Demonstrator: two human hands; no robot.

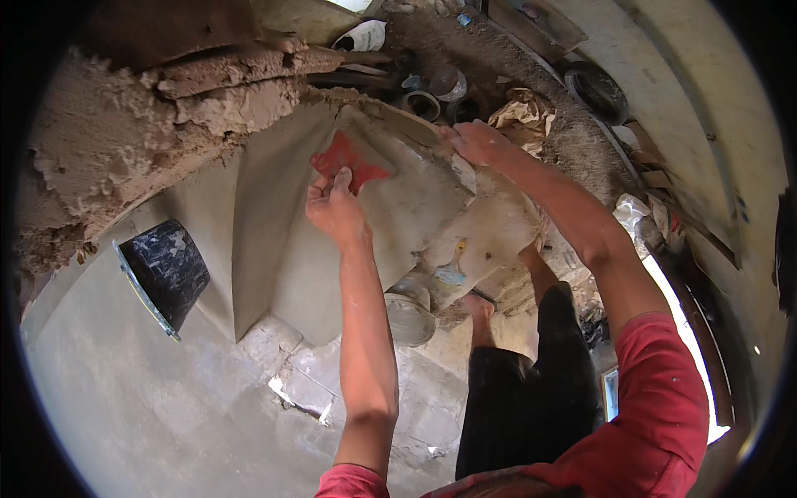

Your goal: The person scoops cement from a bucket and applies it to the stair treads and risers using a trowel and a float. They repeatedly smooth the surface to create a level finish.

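Observation:
My left hand (336,209) grips a flat red scraper (349,161) with pointed corners, thumb on top. The scraper lies against a smooth grey plastered surface (320,241), near a ridge where its faces meet. Over at the far edge of that surface, my right hand (480,143) has its fingers curled onto the plastered edge (415,126). A tool with a blue blade and a yellow part (452,270) lies on a mortar-smeared board (490,228) nearer my feet.
A black bucket (170,274) spattered with plaster is at the left. A grey tub (409,319) sits beside my bare foot (479,305). Rough brown masonry (108,141) rises at upper left. Beyond my right hand are crumpled brown paper (525,116), several containers and a black round basin (596,91).

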